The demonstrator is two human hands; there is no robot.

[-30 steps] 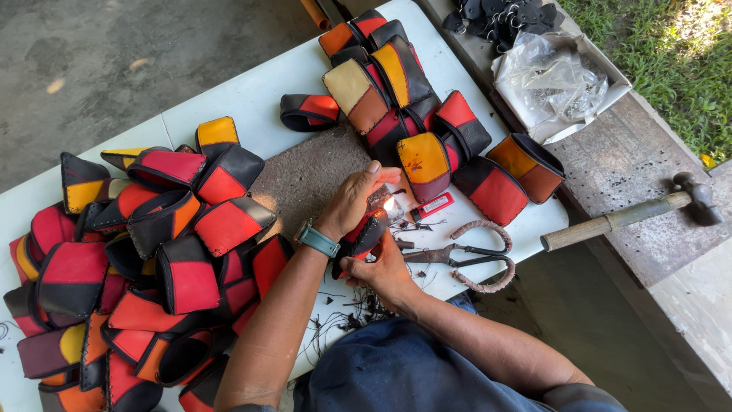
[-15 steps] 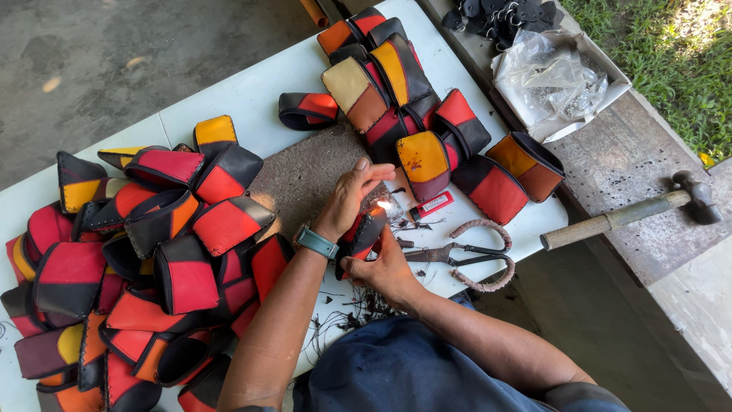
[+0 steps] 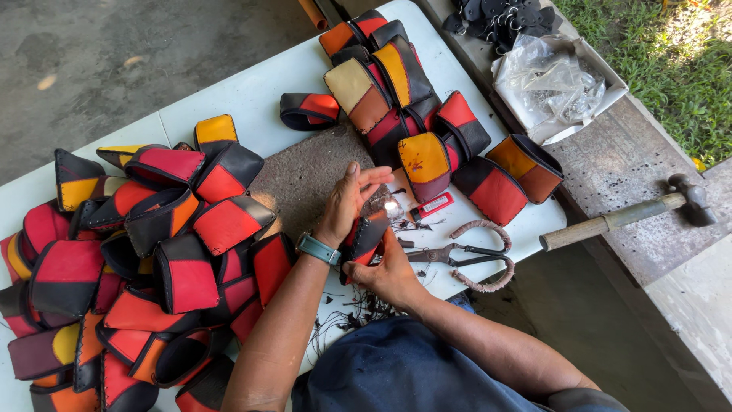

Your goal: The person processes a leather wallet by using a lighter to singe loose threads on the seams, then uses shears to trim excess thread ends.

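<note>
Pouch (image 3: 368, 236): smooth matt leather. Desk (image 3: 259, 99): smooth white plastic. Mat (image 3: 305, 172): rough. Hammer (image 3: 629, 214): wooden handle, metal head.

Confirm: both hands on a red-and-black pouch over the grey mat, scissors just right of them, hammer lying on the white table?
Not quite. The hammer lies on the dark bench beside the white table, only its handle end reaching the table's edge. The rest holds: left hand and right hand hold the pouch, scissors just right. Head view.
</note>
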